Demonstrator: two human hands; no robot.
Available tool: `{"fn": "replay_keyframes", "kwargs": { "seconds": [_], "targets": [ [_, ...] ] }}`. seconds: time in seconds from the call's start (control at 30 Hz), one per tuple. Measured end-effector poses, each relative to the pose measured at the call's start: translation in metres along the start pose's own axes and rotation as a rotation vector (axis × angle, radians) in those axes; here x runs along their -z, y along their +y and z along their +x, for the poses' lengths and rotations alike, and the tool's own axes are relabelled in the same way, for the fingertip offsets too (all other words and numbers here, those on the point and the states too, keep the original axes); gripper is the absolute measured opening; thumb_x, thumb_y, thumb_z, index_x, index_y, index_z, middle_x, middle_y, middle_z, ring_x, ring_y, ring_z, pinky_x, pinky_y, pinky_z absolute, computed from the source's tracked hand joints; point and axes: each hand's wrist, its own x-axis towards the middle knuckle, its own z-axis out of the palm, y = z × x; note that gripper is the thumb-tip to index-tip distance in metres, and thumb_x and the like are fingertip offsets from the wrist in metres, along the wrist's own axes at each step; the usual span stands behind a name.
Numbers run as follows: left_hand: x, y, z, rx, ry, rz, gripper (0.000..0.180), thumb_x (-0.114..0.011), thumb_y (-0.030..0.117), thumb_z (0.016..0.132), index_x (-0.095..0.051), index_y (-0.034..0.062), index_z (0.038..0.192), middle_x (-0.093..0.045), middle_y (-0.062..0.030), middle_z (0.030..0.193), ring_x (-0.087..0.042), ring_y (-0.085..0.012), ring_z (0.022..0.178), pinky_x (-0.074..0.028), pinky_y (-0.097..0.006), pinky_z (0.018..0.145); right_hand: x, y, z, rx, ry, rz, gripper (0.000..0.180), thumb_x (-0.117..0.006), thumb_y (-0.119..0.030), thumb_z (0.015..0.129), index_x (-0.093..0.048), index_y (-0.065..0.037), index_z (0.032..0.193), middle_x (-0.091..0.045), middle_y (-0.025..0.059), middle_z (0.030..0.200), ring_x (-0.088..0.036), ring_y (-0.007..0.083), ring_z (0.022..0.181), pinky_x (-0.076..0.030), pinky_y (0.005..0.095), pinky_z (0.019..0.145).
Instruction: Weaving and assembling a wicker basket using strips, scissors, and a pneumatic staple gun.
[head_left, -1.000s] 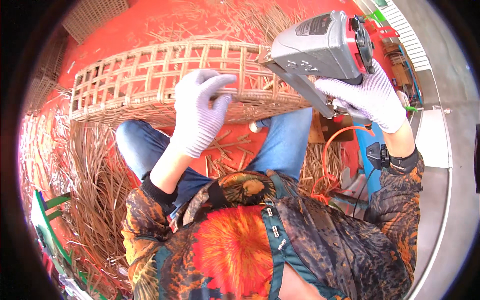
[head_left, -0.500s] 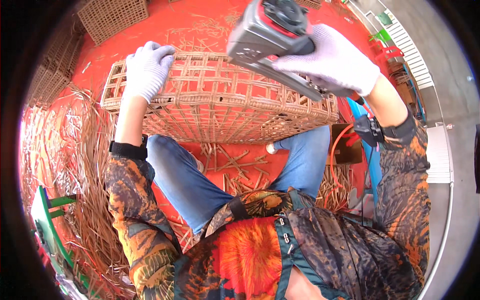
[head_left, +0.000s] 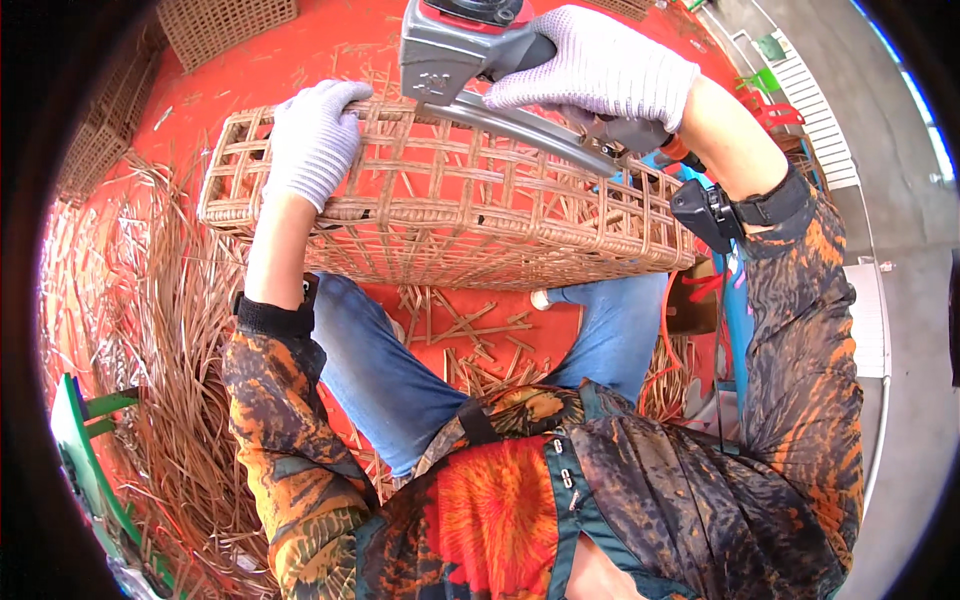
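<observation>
Woven cane basket [head_left: 440, 215] lies across the knees, long axis left to right, left hand [head_left: 312, 140] clasped over its top-left edge, while beyond it the right hand [head_left: 590, 65] grips a grey staple gun [head_left: 470, 50], nose apparently pressed onto the upper rim.

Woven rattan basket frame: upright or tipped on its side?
On its side. The open-lattice woven rattan basket frame lies lengthwise across the person's knees, left hand gripping its upper edge, grey staple gun pressed against it.

the stapler's top [head_left: 470, 12] is cut off by the picture's upper edge.
</observation>
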Motion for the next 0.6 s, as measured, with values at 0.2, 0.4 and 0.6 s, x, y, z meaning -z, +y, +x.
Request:
{"fn": "replay_keyframes", "kwargs": {
  "seconds": [0.2,0.4,0.6],
  "targets": [
    [0.004,0.012,0.002,0.009,0.006,0.017,0.021,-0.063,0.010,0.087,-0.071,0.0092,0.105,-0.072,-0.0120,0.103,-0.067,-0.0328,0.100,-0.052,-0.042,0.092,0.002,-0.004,0.018,0.065,0.065,-0.055,0.054,-0.074,-0.050,0.085,-0.073,-0.007,0.118,-0.075,0.0117,0.101,-0.071,0.0209,0.088,-0.056,0.0321,0.085],
    [-0.001,0.017,-0.005,-0.006,0.038,0.060,0.020,-0.063,0.012,0.087,-0.072,0.0099,0.105,-0.072,-0.0117,0.103,-0.066,-0.0319,0.101,-0.051,-0.043,0.093,0.000,0.002,0.021,0.073,0.034,-0.023,0.053,-0.073,-0.050,0.085,-0.072,-0.008,0.118,-0.075,0.0103,0.100,-0.071,0.0211,0.088,-0.056,0.0319,0.084],
    [-0.003,0.016,-0.010,-0.005,0.057,0.100,0.017,-0.061,0.019,0.091,-0.072,0.0153,0.103,-0.071,-0.0048,0.101,-0.065,-0.0273,0.102,-0.046,-0.043,0.095,-0.001,0.007,0.020,0.040,0.067,-0.052,0.053,-0.074,-0.049,0.085,-0.072,-0.008,0.118,-0.075,0.0104,0.101,-0.070,0.0200,0.090,-0.056,0.0318,0.086]
  ]
}}
